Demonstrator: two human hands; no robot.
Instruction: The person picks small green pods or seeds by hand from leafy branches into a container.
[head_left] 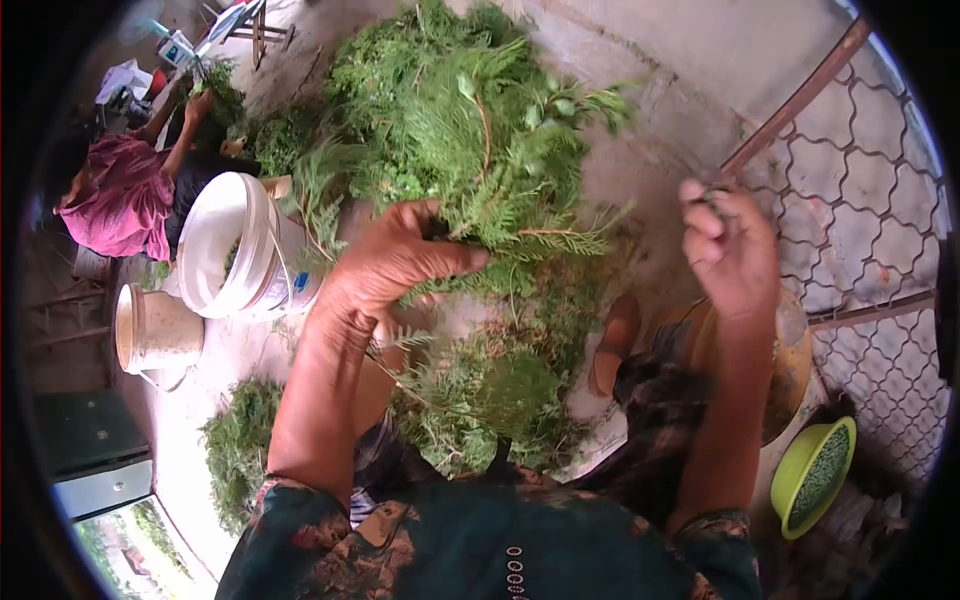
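My left hand [400, 255] is closed around a feathery evergreen branch [540, 232], its thumb stretched along the stem. Small pale-green cones [563, 106] show among the fronds on the right side. Off to the right, my right hand [735, 245] is raised with curled fingers, apart from the branch. Something small and dark is pinched at its fingertips, too blurred to name. Below the hands, a heap of cut greenery [500, 395] lies between my legs.
A large green pile [390, 70] covers the floor ahead. White buckets [215, 245] stand at left, near a person in a pink top [120, 195] handling greenery. To the right are a lime-green basin [838, 440] of small green pieces and a wire-mesh panel [850, 190].
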